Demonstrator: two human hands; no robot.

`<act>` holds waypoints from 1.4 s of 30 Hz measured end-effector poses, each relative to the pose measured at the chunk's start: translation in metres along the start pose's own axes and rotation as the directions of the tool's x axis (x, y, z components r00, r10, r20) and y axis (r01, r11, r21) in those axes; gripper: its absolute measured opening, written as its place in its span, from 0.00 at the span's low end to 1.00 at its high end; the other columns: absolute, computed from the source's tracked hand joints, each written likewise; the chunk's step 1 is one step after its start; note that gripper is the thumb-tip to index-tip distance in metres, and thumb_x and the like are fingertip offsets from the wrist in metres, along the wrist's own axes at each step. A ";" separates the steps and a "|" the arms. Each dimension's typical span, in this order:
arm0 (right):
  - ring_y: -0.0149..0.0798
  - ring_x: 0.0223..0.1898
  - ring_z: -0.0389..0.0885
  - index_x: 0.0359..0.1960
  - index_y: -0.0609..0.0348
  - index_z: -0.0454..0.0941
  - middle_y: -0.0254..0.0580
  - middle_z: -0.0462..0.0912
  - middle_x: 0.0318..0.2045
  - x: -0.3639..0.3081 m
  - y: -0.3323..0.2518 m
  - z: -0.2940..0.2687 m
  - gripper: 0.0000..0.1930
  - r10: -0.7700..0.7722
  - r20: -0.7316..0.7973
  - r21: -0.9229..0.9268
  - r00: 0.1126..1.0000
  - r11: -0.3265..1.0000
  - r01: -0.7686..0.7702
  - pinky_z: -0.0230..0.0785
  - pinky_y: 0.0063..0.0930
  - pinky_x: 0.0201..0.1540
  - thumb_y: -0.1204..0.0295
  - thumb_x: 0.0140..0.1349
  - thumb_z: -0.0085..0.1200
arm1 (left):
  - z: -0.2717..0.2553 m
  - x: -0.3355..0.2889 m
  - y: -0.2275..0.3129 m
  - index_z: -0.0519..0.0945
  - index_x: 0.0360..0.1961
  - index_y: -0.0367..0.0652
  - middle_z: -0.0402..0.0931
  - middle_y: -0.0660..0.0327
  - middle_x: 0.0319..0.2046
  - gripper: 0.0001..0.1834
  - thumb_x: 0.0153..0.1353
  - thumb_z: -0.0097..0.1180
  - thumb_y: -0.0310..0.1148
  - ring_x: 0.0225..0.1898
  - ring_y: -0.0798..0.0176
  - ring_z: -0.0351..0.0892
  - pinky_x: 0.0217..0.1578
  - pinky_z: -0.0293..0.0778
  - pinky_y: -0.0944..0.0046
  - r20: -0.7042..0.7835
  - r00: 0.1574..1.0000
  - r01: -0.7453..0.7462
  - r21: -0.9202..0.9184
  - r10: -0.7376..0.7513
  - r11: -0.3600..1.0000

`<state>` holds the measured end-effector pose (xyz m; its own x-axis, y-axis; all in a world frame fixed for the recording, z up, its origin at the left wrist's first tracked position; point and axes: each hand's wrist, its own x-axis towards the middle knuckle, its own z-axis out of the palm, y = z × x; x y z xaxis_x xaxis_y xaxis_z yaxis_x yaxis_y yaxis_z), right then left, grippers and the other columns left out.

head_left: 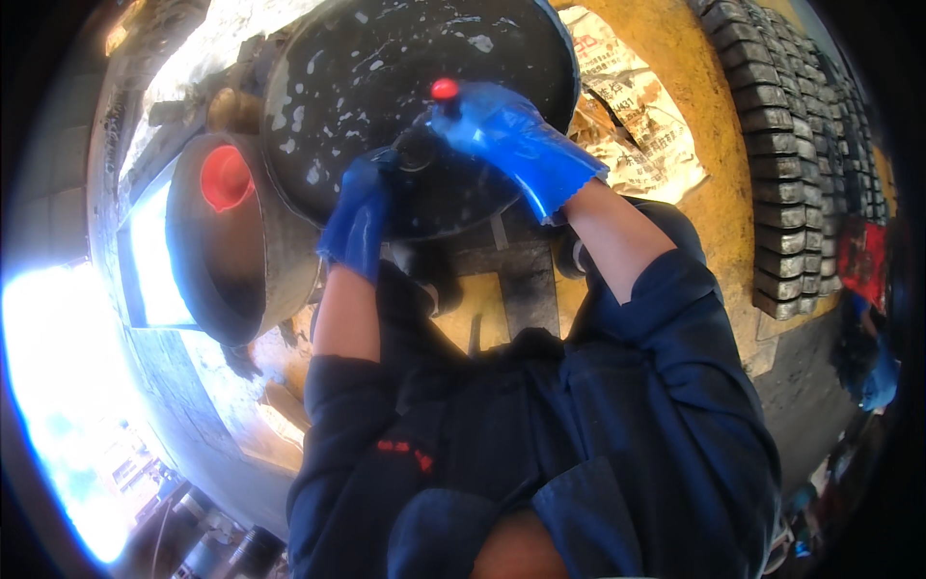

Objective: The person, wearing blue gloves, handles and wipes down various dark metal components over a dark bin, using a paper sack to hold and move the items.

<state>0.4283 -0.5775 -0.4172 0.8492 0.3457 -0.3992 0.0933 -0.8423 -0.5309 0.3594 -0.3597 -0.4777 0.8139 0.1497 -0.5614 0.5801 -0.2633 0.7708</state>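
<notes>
Both my hands wear blue rubber gloves and are over a wide, round dark basin (pixel 328 106) of dark liquid with patches of white foam. My right hand (pixel 492 125) is closed around a tool whose rounded red end (pixel 445 89) sticks out by the fingers; the rest of it is hidden. My left hand (pixel 365 188) is beside it, fingers curled at the edge of a small dark, rounded part (pixel 417 150). That part lies between the two hands, and its kind is too dark to make out.
Left of the basin stands a large grey tub (pixel 289 241) with a red plastic scoop or cup (pixel 228 179) in it. Printed sacking or paper (pixel 641 125) lies on the yellow floor at right. Stacked black treaded blocks (pixel 786 174) stand farther right, near a red object (pixel 861 259).
</notes>
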 end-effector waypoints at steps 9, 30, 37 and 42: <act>0.46 0.42 0.88 0.47 0.52 0.86 0.49 0.89 0.37 0.000 -0.008 0.003 0.18 -0.016 -0.152 0.493 0.988 0.865 0.090 0.78 0.39 0.50 0.54 0.67 0.57 | -0.034 0.020 -0.040 0.80 0.59 0.42 0.82 0.54 0.53 0.20 0.72 0.54 0.42 0.53 0.46 0.81 0.50 0.81 0.43 -0.023 0.974 -0.223 0.054 0.224 0.973; 0.45 0.42 0.88 0.45 0.57 0.85 0.49 0.89 0.38 0.012 0.005 0.026 0.19 0.062 -0.238 0.371 0.969 0.928 0.032 0.79 0.38 0.51 0.54 0.66 0.60 | -0.025 0.035 -0.036 0.76 0.63 0.44 0.81 0.52 0.56 0.28 0.75 0.43 0.52 0.57 0.46 0.80 0.55 0.79 0.42 0.102 0.994 0.040 -0.652 0.035 0.757; 0.41 0.38 0.88 0.42 0.54 0.85 0.42 0.88 0.33 0.018 -0.008 0.040 0.12 -0.581 -0.186 0.573 0.793 0.591 0.568 0.81 0.32 0.44 0.62 0.61 0.64 | -0.026 0.042 -0.043 0.75 0.65 0.45 0.81 0.52 0.58 0.30 0.76 0.40 0.56 0.58 0.47 0.79 0.56 0.78 0.41 0.126 0.992 0.106 -0.687 -0.026 0.719; 0.45 0.47 0.87 0.52 0.47 0.84 0.43 0.88 0.45 -0.017 -0.024 0.022 0.14 -0.585 -0.139 0.031 0.799 0.804 0.594 0.80 0.37 0.52 0.61 0.67 0.60 | -0.033 0.046 -0.055 0.75 0.66 0.45 0.80 0.52 0.59 0.32 0.77 0.37 0.58 0.59 0.47 0.79 0.57 0.77 0.41 0.149 0.985 0.171 -0.710 -0.091 0.684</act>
<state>0.4005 -0.5541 -0.4141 0.6962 0.7115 0.0957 0.5634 -0.4589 -0.6871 0.3659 -0.3063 -0.5359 0.7439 0.0291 -0.6676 0.5584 0.5217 0.6450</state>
